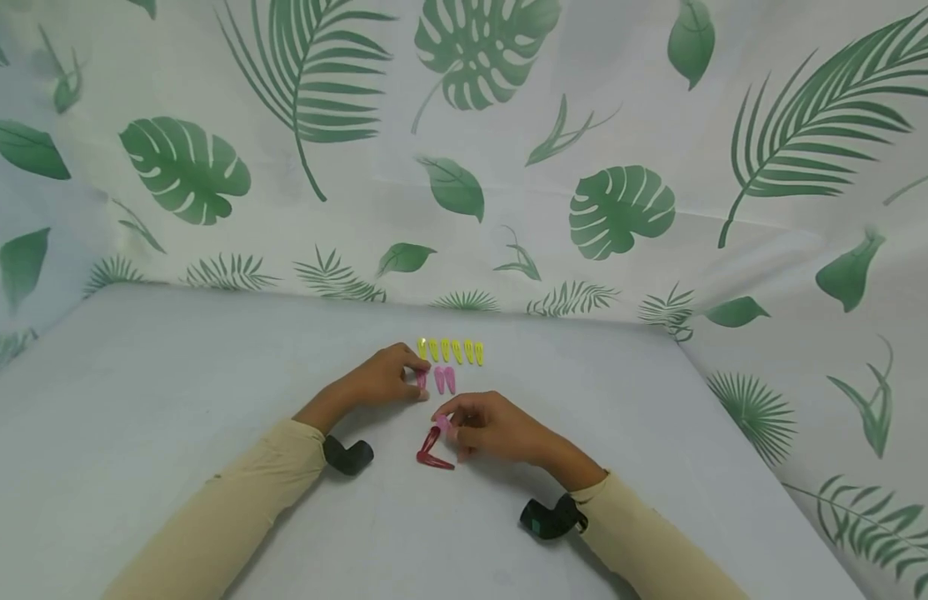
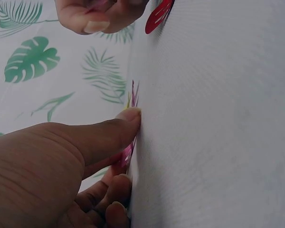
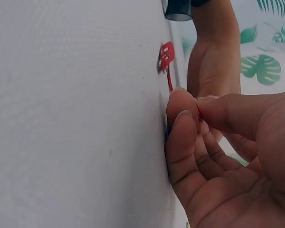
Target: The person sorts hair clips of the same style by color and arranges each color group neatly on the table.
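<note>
My left hand [image 1: 385,377] pinches a pink hair clip [image 1: 421,380] at the left end of a short pink row, its thumb and index finger at the clip's two ends. In the left wrist view, the thumb partly covers this clip [image 2: 127,154], close against the table. Between thumb and index finger, my right hand [image 1: 497,427] holds another pink hair clip [image 1: 442,423], mostly hidden by fingers in the right wrist view. Two dark red hair clips [image 1: 436,462] lie in a V beside that hand. Two more pink clips [image 1: 445,380] lie side by side right of the left fingertips.
Several yellow hair clips [image 1: 456,351] form a row just behind the pink ones. A white surface [image 1: 209,367] spreads under everything, with a leaf-printed cloth [image 1: 374,200] rising behind and at the sides. Black wrist cameras [image 1: 349,457] sit at both cuffs.
</note>
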`<action>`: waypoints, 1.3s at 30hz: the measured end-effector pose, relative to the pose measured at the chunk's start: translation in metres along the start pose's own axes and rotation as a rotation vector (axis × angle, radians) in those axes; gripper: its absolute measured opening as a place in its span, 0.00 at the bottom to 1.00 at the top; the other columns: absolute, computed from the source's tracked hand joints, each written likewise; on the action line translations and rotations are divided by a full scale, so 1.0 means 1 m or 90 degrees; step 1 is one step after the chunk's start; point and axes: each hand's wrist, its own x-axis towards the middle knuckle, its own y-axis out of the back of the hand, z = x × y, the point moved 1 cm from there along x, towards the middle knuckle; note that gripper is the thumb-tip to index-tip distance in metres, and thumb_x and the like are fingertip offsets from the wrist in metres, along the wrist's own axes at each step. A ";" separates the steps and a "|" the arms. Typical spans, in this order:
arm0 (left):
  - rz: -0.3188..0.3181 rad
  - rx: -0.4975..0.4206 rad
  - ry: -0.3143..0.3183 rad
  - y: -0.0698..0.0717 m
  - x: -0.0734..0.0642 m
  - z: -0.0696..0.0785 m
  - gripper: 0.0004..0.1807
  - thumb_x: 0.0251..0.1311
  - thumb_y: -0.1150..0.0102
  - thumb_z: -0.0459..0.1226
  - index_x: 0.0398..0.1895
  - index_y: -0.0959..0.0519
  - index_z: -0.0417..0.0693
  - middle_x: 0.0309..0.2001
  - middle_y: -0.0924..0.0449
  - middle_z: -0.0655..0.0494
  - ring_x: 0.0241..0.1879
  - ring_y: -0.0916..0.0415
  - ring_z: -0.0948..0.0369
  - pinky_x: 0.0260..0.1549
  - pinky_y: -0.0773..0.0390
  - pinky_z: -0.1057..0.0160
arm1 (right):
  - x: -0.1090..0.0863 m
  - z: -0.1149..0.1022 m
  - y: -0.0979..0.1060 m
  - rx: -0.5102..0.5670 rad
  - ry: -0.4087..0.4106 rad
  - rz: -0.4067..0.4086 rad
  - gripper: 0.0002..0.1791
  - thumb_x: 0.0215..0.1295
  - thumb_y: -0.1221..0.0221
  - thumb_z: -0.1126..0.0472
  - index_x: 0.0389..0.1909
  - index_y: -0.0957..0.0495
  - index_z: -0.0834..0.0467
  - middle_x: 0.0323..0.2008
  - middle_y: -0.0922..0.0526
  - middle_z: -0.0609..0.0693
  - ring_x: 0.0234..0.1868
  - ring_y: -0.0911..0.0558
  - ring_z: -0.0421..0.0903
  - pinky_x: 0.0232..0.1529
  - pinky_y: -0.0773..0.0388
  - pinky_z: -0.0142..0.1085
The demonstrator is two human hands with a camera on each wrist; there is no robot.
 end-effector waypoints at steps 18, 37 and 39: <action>0.003 -0.006 -0.009 0.001 -0.003 0.004 0.26 0.55 0.30 0.38 0.57 0.21 0.38 0.48 0.27 0.50 0.39 0.32 0.57 0.41 0.29 0.60 | 0.001 0.003 0.004 0.047 0.014 0.018 0.10 0.65 0.41 0.72 0.46 0.24 0.66 0.30 0.18 0.57 0.31 0.19 0.49 0.35 0.21 0.37; -0.001 0.012 0.011 -0.003 0.000 0.002 0.26 0.56 0.30 0.40 0.58 0.21 0.41 0.49 0.28 0.52 0.39 0.31 0.58 0.40 0.28 0.61 | -0.002 0.006 0.028 0.024 -0.013 0.126 0.13 0.66 0.42 0.70 0.50 0.19 0.67 0.37 0.19 0.55 0.31 0.18 0.49 0.36 0.19 0.40; -0.001 0.015 0.017 -0.002 -0.001 0.002 0.26 0.56 0.30 0.39 0.58 0.21 0.41 0.49 0.28 0.51 0.39 0.31 0.58 0.41 0.28 0.61 | -0.001 0.004 0.031 0.027 -0.019 0.132 0.13 0.66 0.42 0.70 0.50 0.20 0.68 0.37 0.19 0.55 0.32 0.18 0.49 0.37 0.19 0.40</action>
